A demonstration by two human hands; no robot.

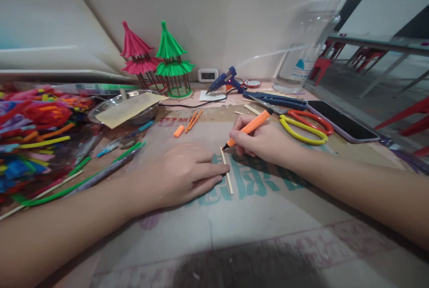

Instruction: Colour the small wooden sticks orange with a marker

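My right hand [264, 138] grips an orange marker [250, 128], its tip touching the top end of a thin wooden stick [227, 172] that lies on the cardboard sheet [234, 225]. My left hand [182, 171] rests flat on the cardboard, its fingers stretched out and pressing the stick's middle from the left. An orange marker cap [178, 131] and short orange stick pieces [193, 120] lie further back on the cardboard.
A heap of coloured pipe cleaners [30, 131] fills the left. Behind stand pink [139, 57] and green [171, 60] pagoda models, a metal bowl [125, 109], a blue glue gun [225, 80], scissors [298, 122], a phone [342, 120] and a clear jug [310, 42].
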